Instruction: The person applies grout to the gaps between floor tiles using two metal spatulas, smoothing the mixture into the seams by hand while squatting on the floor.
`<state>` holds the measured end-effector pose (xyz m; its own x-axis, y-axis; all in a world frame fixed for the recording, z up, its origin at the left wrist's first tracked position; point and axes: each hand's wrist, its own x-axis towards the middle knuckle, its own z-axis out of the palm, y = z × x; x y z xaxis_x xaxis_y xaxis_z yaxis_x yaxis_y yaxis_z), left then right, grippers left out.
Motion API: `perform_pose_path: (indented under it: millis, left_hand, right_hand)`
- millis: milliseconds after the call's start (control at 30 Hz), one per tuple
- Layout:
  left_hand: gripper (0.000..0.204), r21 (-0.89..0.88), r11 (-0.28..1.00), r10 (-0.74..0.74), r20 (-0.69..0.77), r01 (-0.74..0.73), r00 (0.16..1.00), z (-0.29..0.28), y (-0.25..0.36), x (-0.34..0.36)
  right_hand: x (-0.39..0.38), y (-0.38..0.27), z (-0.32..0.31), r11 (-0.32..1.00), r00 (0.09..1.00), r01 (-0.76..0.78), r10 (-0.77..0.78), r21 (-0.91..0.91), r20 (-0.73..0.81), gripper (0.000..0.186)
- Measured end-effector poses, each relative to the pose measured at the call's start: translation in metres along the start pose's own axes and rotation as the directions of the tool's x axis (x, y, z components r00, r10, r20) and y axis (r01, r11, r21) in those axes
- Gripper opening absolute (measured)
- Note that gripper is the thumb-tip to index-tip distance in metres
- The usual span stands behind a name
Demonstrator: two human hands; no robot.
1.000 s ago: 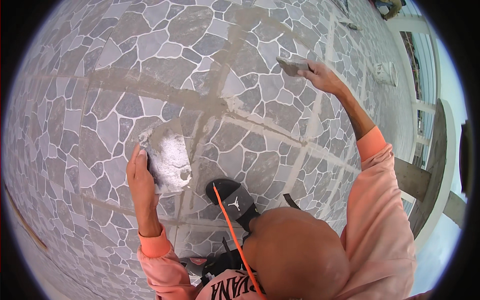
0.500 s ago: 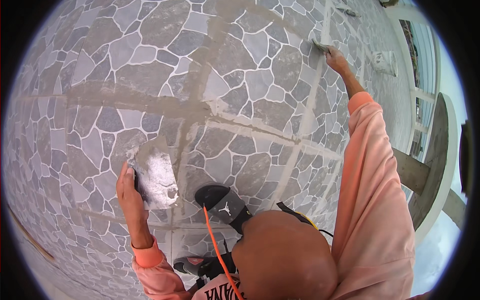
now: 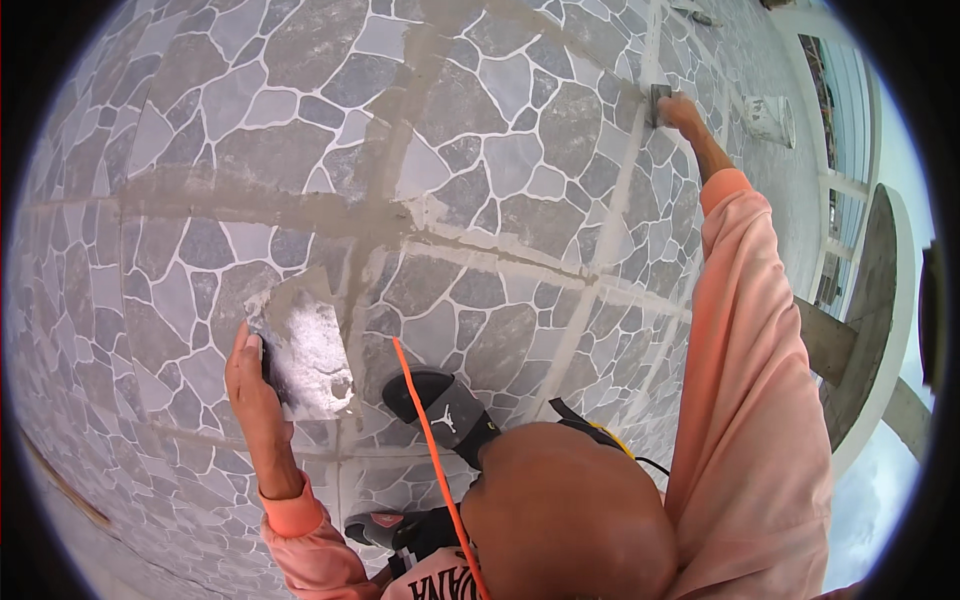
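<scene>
My left hand (image 3: pixel 258 395) is closed round the dark handle of a flat rectangular metal trowel (image 3: pixel 315 350). Grey paste covers the far end of its bright, smeared plate, which hovers low over the tiles. Stretched out to the far right, my right hand (image 3: pixel 684 116) grips a small scraper (image 3: pixel 659 104) with a dark flat blade. That blade is at a pale joint line (image 3: pixel 622 205) between tiles. The tiled floor (image 3: pixel 560 125) has a grey stone pattern with white veins, and wide bands of grey grout (image 3: pixel 250 205) cross it.
My sandalled foot (image 3: pixel 440 400) stands just right of the trowel. An orange cord (image 3: pixel 430 440) hangs in front of me. A whitish bag or bucket (image 3: pixel 768 120) is at the far right, near a railing (image 3: pixel 835 205) and a curved ledge (image 3: pixel 870 330). Another tool (image 3: pixel 697 17) lies farther off.
My right hand has shifted slightly right and turned the scraper, so its blade now stands more upright in the picture. My left hand and the trowel have barely moved. The orange cord has swung.
</scene>
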<state>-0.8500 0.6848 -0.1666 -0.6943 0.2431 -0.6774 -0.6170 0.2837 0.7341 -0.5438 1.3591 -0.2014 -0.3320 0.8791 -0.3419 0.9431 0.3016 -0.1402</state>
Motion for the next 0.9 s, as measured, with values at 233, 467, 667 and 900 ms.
perform_pose_path:
  millis: [233, 467, 667, 900]
  left_hand:
    - [0.046, -0.006, 1.000, -0.001, -0.043, 0.001, 0.999, 0.003, 0.014, -0.005]
    - [0.047, 0.012, 0.999, 0.033, 0.015, -0.033, 0.999, 0.017, 0.020, -0.010]
    - [0.045, -0.073, 0.997, 0.029, 0.070, -0.023, 0.997, 0.005, 0.007, -0.007]
    - [0.045, -0.037, 0.997, 0.060, 0.001, -0.060, 0.998, -0.001, 0.006, -0.010]
  right_hand:
    - [-0.019, -0.078, 0.014, 0.949, 0.978, 0.205, -0.209, -0.240, 0.012, 0.030]
    - [-0.021, -0.071, -0.016, 0.918, 0.940, 0.232, -0.296, 0.321, 0.167, 0.033]
    - [-0.055, -0.071, 0.074, 0.678, 0.660, 0.481, -0.697, -0.555, -0.279, 0.032]
    - [-0.018, -0.049, 0.015, 0.644, 0.627, 0.660, -0.756, -0.387, -0.188, 0.039]
